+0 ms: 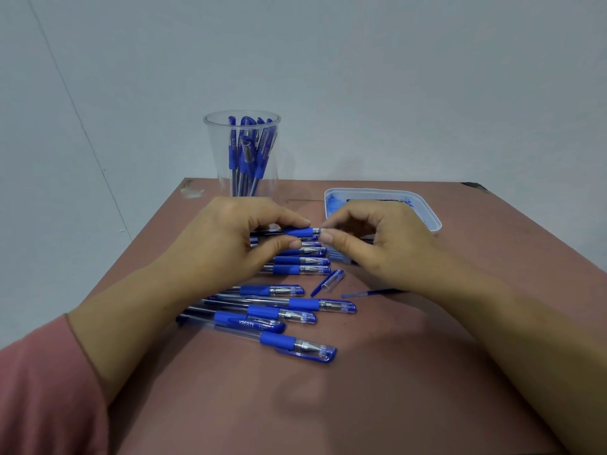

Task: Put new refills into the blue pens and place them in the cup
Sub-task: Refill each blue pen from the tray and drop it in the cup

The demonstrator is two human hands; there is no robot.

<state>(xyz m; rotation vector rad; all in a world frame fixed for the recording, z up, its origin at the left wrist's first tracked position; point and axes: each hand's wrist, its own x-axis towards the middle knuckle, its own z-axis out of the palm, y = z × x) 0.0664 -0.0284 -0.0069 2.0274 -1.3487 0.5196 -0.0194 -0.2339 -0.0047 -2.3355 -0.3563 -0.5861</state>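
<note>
Head view is showing the left hand pinching a blue pen by its grip above the table, near the cup, while the right hand fingers are nipping its tip; judging it wise to be turning straight, gently

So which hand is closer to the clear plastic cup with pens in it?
Left. The left hand is right in front of the clear plastic cup; the right hand is further right, before the white plastic tub.
</note>
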